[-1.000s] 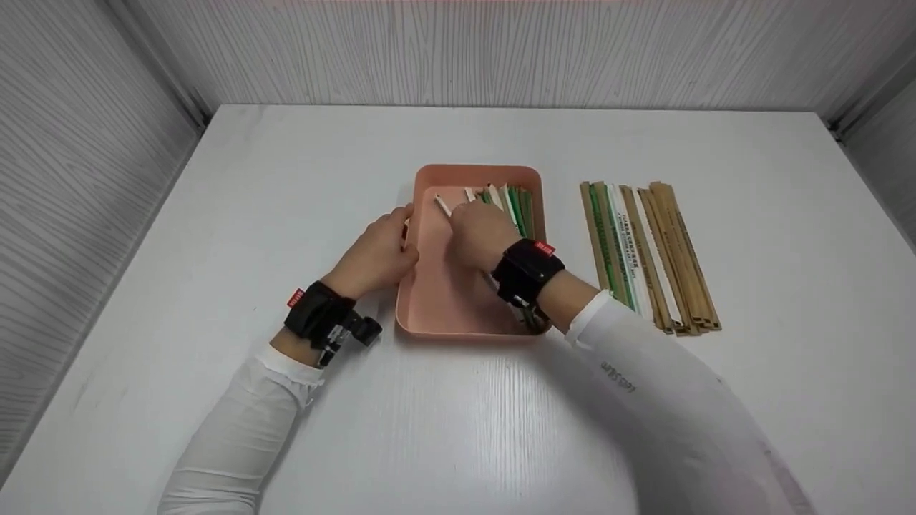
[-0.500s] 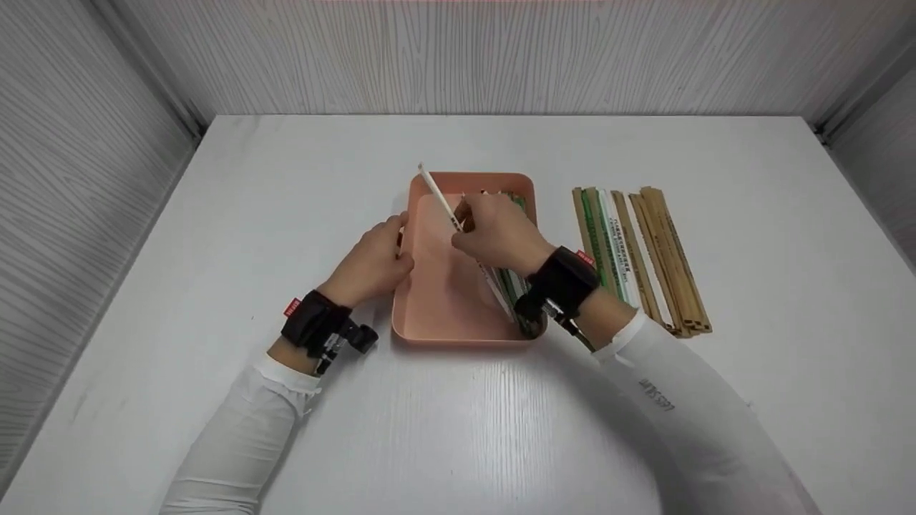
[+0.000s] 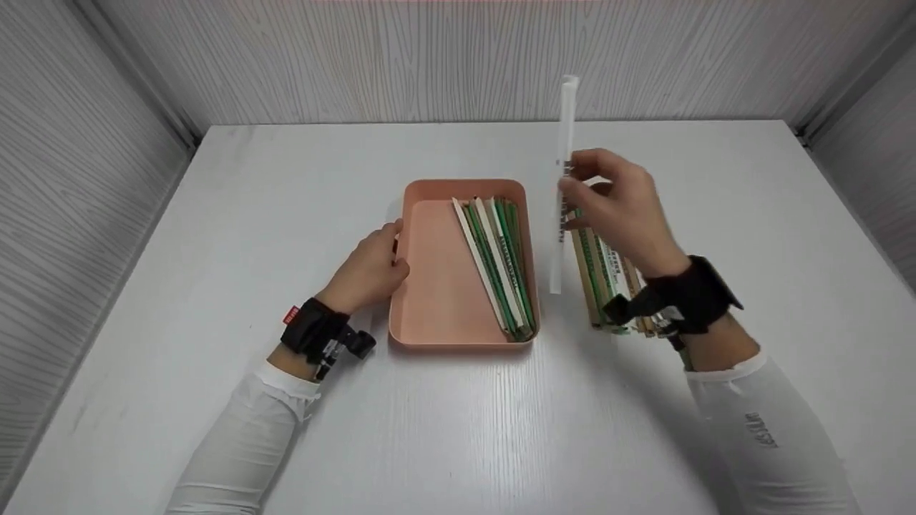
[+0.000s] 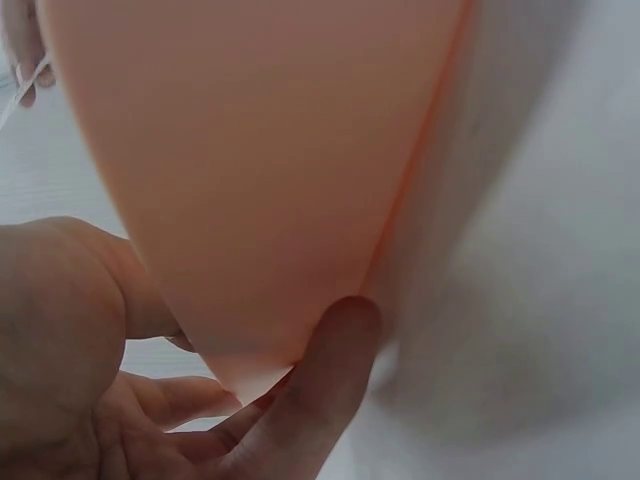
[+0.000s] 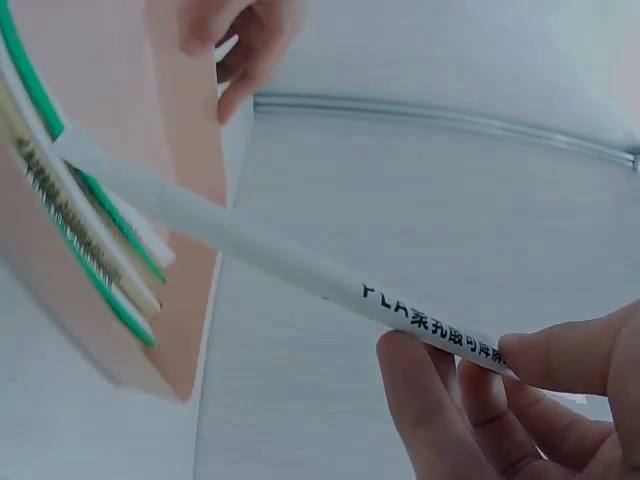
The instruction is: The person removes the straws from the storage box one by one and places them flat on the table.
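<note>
At the left side of the pink tray (image 3: 429, 336), my left hand (image 3: 365, 270) holds the side wall, its thumb and fingers about the edge in the left wrist view. My right hand (image 3: 626, 211) is raised beyond the tray's right side. Between thumb and fingers it pinches a white paper-wrapped straw (image 3: 567, 129) with dark printing, standing nearly upright in the head view. Several white, green and brown wrapped straws (image 3: 494, 265) lie slanted along the tray's right half. The right wrist view shows the print on the held straw (image 5: 270, 260).
Right of the tray, a row of brown, green and white wrapped straws (image 3: 590, 286) lies on the white table (image 3: 458, 429), partly hidden under my right hand. A grey wood-grain panel (image 3: 322, 64) stands behind the table.
My right hand has lifted the white straw out of the tray and carried it right, turning it nearly upright. My left hand has stayed at the tray's left side.
</note>
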The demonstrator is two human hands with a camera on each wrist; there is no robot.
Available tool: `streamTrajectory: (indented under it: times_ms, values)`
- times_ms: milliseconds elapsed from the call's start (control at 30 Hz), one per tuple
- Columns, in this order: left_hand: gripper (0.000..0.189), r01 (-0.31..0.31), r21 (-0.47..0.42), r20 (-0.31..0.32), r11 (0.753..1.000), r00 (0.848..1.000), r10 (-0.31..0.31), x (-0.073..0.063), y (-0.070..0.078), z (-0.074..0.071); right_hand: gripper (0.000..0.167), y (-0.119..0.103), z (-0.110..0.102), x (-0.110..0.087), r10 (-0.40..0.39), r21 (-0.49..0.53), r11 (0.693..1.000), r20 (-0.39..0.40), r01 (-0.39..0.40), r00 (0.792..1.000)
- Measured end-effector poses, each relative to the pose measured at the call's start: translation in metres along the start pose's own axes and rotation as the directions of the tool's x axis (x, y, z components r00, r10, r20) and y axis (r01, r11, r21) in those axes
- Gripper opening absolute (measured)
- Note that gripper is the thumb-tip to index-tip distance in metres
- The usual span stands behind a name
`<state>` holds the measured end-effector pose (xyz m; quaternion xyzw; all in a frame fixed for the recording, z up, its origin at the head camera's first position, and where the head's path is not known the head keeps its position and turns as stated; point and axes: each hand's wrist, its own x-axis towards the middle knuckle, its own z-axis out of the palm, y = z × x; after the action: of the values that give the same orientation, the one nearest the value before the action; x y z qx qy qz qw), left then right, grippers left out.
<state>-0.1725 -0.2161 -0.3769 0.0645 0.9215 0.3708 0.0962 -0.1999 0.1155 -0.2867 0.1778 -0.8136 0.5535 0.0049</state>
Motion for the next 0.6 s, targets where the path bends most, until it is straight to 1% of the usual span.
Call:
streamTrajectory:
  times_ms: [67,133,233,333,467,600]
  values:
    - [0.067,0.0,0.001,-0.008,1.0,1.0,0.0,0.0,-0.001,-0.001,0.037,0.006,-0.02,-0.003,0.049,0.022,0.999,-0.022,-0.049,0.999]
    - [0.067,0.007,-0.002,-0.012,1.0,1.0,-0.007,0.0,-0.002,-0.002,0.041,0.016,-0.038,-0.004,0.092,0.008,0.996,-0.03,-0.092,0.995]
    - [0.067,0.032,-0.002,-0.023,0.999,0.999,-0.032,0.001,0.0,-0.004,0.046,0.035,-0.063,-0.005,0.155,-0.049,0.987,-0.02,-0.156,0.988]
    - [0.067,0.061,-0.009,-0.025,0.998,0.998,-0.061,0.005,0.002,-0.006,0.048,0.058,-0.083,-0.004,0.215,-0.121,0.97,0.003,-0.213,0.977]
    - [0.067,0.08,-0.036,-0.007,0.996,0.997,-0.08,0.016,0.008,-0.004,0.047,0.085,-0.103,-0.008,0.31,-0.203,0.932,0.017,-0.301,0.95]
    - [0.069,0.093,-0.031,-0.008,0.995,0.996,-0.094,0.025,0.014,0.001,0.046,0.104,-0.111,-0.011,0.383,-0.287,0.886,0.013,-0.363,0.924]
